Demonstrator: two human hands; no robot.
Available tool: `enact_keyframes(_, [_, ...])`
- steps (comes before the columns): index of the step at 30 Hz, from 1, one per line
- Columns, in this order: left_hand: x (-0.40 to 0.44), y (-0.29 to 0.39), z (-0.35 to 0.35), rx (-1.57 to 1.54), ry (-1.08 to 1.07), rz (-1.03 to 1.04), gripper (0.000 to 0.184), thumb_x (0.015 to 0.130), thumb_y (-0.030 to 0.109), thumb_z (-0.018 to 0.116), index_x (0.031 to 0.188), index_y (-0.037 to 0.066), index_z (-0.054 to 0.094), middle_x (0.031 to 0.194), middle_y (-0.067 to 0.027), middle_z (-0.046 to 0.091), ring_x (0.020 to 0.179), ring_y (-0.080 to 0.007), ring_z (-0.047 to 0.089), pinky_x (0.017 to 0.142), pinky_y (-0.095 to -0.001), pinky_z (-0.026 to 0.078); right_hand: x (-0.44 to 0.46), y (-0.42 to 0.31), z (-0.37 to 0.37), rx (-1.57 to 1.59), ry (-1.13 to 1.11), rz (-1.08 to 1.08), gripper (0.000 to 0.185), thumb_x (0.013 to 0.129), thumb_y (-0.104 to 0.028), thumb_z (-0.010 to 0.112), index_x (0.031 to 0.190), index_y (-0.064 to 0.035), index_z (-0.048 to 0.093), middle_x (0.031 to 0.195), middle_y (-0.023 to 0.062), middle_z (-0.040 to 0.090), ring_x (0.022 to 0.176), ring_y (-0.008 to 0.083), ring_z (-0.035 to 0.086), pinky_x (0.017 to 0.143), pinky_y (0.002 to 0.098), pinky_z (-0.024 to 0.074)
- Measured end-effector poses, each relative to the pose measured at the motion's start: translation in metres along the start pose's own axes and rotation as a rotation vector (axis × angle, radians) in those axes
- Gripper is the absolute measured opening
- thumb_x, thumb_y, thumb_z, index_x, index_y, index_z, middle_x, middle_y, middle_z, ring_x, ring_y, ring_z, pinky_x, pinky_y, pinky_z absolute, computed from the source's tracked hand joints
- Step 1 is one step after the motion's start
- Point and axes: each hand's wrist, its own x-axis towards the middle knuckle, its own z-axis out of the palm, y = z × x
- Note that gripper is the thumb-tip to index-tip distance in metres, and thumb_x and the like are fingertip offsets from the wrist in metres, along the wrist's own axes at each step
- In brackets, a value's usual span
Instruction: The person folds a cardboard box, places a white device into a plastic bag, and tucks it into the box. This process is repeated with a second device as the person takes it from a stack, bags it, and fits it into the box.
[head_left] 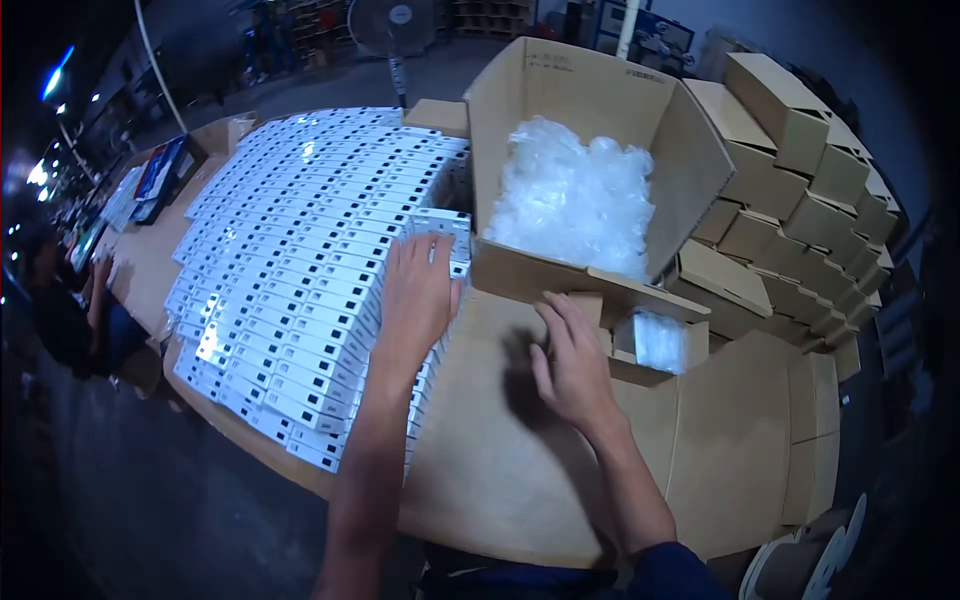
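Note:
My left hand [418, 285] reaches over the right edge of the big stack of white boxes [290, 260]. Its fingers are stretched out and touch or nearly touch a white box [440, 222] at the stack's edge, with the thumb apart. My right hand [578, 360] hovers over the brown cardboard surface [490, 430], fingers slightly bent and thumb apart, nothing in it. Just right of those fingers stands a small open brown carton [640, 374] with a clear plastic-wrapped item [660, 342] inside.
A large open carton [610, 80] full of clear plastic packs [575, 195] stands ahead. Brown cartons [800, 210] are piled at the right. A fan [395, 25] stands behind. At the far left another person [70, 310] works beside the table.

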Motion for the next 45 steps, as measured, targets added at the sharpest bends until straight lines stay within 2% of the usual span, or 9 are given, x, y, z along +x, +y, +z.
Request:
enact_keyframes(10, [0.045, -0.051, 0.027, 0.155, 0.005, 0.063, 0.049, 0.083, 0.001, 0.070, 0.131, 0.006, 0.063, 0.124, -0.0128, 0.065, 0.126, -0.0308, 0.057, 0.122, -0.0570, 0.028, 0.074, 0.011, 0.064, -0.301, -0.186, -0.128, 0.056, 0.085, -0.008, 0.064, 0.137, 0.0047, 0.046, 0.166, 0.0272, 0.023, 0.155, 0.0412, 0.022, 0.124, 0.0606, 0.0164])
enact_keyframes(18, [0.034, -0.042, 0.009, 0.096, 0.020, 0.058, 0.032, 0.080, -0.005, 0.069, 0.111, 0.005, 0.067, 0.104, -0.0120, 0.063, 0.107, -0.0314, 0.061, 0.122, -0.0600, 0.027, 0.073, 0.002, 0.046, -0.204, -0.202, -0.152, 0.063, 0.083, -0.009, 0.070, 0.138, 0.0048, 0.044, 0.162, 0.0305, 0.027, 0.152, 0.0448, 0.027, 0.123, 0.0582, 0.0246])
enact_keyframes(21, [0.013, -0.020, -0.023, 0.017, 0.060, -0.017, 0.027, 0.080, -0.004, 0.070, 0.104, 0.005, 0.063, 0.105, -0.0129, 0.060, 0.106, -0.0333, 0.061, 0.117, -0.0609, 0.032, 0.068, -0.004, 0.034, 0.280, -0.100, -0.019, 0.061, 0.087, -0.006, 0.066, 0.143, 0.0026, 0.042, 0.158, 0.0307, 0.032, 0.148, 0.0476, 0.032, 0.122, 0.0541, 0.0291])
enact_keyframes(23, [0.002, 0.006, -0.048, -0.019, 0.076, -0.061, 0.027, 0.080, -0.006, 0.069, 0.105, 0.004, 0.062, 0.106, -0.0141, 0.060, 0.107, -0.0351, 0.060, 0.113, -0.0578, 0.039, 0.072, -0.016, 0.016, 0.585, -0.183, 0.169, 0.060, 0.099, -0.012, 0.062, 0.153, -0.0081, 0.036, 0.146, 0.0249, 0.048, 0.126, 0.0359, 0.059, 0.096, 0.0435, 0.0567])
enact_keyframes(27, [-0.003, 0.043, -0.064, -0.288, 0.041, -0.029, 0.033, 0.079, -0.011, 0.069, 0.109, 0.000, 0.061, 0.112, -0.0147, 0.059, 0.108, -0.0314, 0.064, 0.095, -0.0441, 0.054, 0.083, -0.023, 0.000, 1.588, -0.348, 0.463, 0.055, 0.110, -0.022, 0.050, 0.160, -0.0135, 0.028, 0.129, 0.0149, 0.059, 0.102, 0.0197, 0.067, 0.082, 0.0332, 0.0598])
enact_keyframes(28, [-0.001, 0.048, -0.063, -0.339, 0.035, 0.009, 0.035, 0.079, -0.012, 0.070, 0.111, 0.000, 0.061, 0.114, -0.0149, 0.058, 0.108, -0.0302, 0.065, 0.091, -0.0406, 0.056, 0.088, -0.029, -0.007, 1.710, -0.273, 0.540, 0.042, 0.110, -0.020, 0.052, 0.150, -0.0117, 0.043, 0.116, 0.0111, 0.063, 0.101, 0.0175, 0.065, 0.082, 0.0317, 0.0597])
enact_keyframes(32, [0.028, 0.057, -0.062, -0.599, 0.022, 0.101, 0.029, 0.081, -0.008, 0.076, 0.106, -0.002, 0.065, 0.123, -0.0120, 0.058, 0.107, -0.0216, 0.068, 0.080, -0.0368, 0.060, 0.096, 0.006, -0.011, 1.588, -0.110, 0.445, 0.013, 0.107, -0.013, 0.056, 0.110, -0.0045, 0.065, 0.112, 0.0066, 0.066, 0.098, 0.0136, 0.065, 0.082, 0.0295, 0.0596])
enact_keyframes(37, [0.086, 0.062, -0.019, -0.713, 0.048, -0.038, 0.012, 0.091, 0.006, 0.069, 0.100, -0.002, 0.070, 0.103, -0.0124, 0.069, 0.086, -0.0213, 0.070, 0.074, -0.0322, 0.056, 0.113, 0.041, -0.063, 0.751, 0.116, 0.189, 0.011, 0.097, -0.006, 0.068, 0.103, 0.0018, 0.073, 0.099, 0.0064, 0.074, 0.093, 0.0111, 0.065, 0.083, 0.0281, 0.0555])
enact_keyframes(45, [0.154, 0.062, 0.112, -0.454, -0.248, -0.066, 0.020, 0.084, 0.016, 0.076, 0.088, -0.004, 0.075, 0.082, -0.0212, 0.074, 0.079, -0.0346, 0.074, 0.077, -0.0405, 0.058, 0.134, 0.082, -0.089, 0.532, 0.139, 0.522, 0.038, 0.104, -0.033, 0.060, 0.106, 0.0006, 0.078, 0.094, 0.0143, 0.077, 0.088, 0.0158, 0.068, 0.088, 0.0313, 0.0521])
